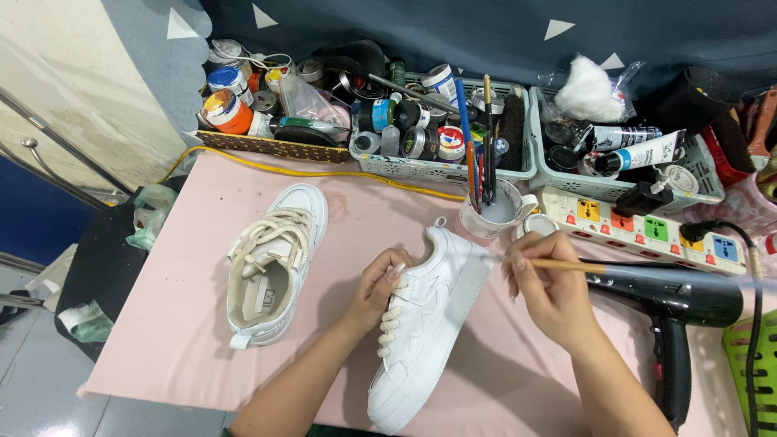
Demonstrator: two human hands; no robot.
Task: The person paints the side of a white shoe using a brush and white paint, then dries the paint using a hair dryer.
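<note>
Covering the cluttered table [186,324], a pink cloth bears two white sneakers [425,324].

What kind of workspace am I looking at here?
Likely a shoe painting or restoration bench: a white sneaker under the left hand, a brush in the right hand, baskets of paints.
</note>
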